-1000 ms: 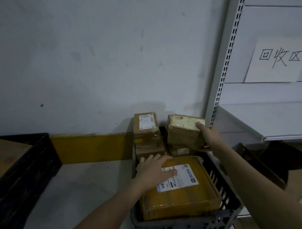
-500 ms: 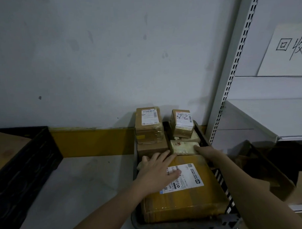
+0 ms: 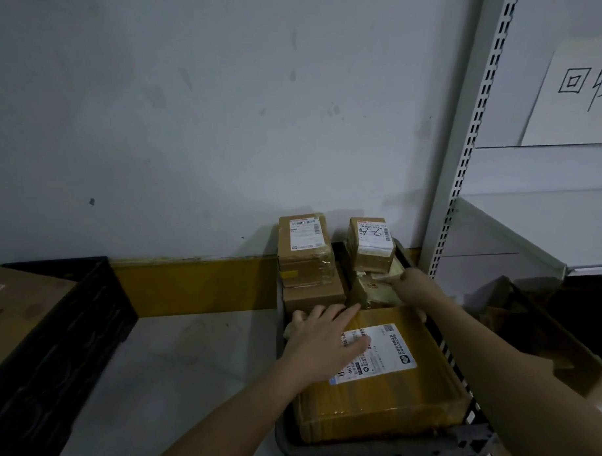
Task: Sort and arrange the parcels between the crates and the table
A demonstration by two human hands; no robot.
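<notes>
Small parcel [image 3: 373, 288], held up a second ago, is now sitting at the crate's [image 3: 386, 451] far right; right hand [image 3: 416, 287] is resting on it, grip unclear. Left hand [image 3: 326, 346] is pressing flat on the big parcel [image 3: 394, 391], probably steadying it.

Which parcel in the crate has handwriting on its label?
The small parcel at the far right, standing on top of the stack by the wall. Its white label bears handwritten marks; the tall parcel beside it and the large flat parcel carry only printed labels.
</notes>
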